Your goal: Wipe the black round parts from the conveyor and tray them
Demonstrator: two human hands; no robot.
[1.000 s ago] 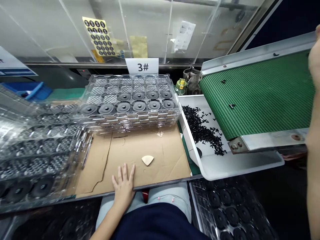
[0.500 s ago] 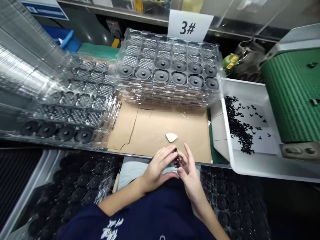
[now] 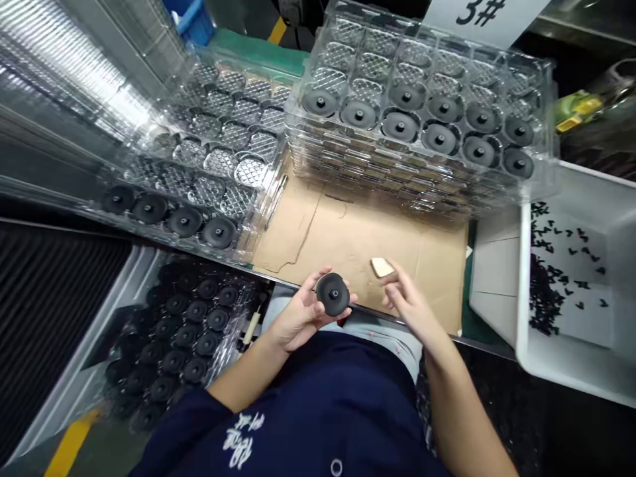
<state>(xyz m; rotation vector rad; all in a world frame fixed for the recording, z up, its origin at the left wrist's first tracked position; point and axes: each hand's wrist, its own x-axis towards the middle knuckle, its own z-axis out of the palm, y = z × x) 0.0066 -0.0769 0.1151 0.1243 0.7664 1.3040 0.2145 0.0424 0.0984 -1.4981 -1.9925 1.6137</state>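
Left hand (image 3: 304, 317): grip closed on 1 black disc (image 3: 332, 295), held by the rim, thumb on the near left side, fingers around and behind. Stub side faces up. Disc sits over the near edge of the cardboard sheet (image 3: 348, 228), count 1.

Right hand (image 3: 406, 301): to the right of the disc, well clear of it. Fingers partly bent, index pointing left. Grip looks narrow; can't tell if anything is pinched in it. Nearest thing is 1 pale wedge (image 3: 380, 267) on the cardboard, at the fingertips. Touching or just beside, can't tell.

Far side of the cardboard: 1 stack of clear trays (image 3: 422, 179), layers too blurred to count. Top tray carries 10 discs: 6 in the near row, 4 in the next row, at its right end. Far pockets show crosshatched bottoms. 1 sign (image 3: 479, 16) reading 3# stands behind it.

Left: 1 clear tray (image 3: 238, 162) with 4 discs along its near row. Lower, near left: another tray (image 3: 173, 338) with well over a dozen discs, partly in shadow, no exact count.

Right: 1 white bin (image 3: 524, 291), loose black small parts (image 3: 544, 291) inside, too many to count. Far right: 1 green bottle (image 3: 571, 109), yellow on top.
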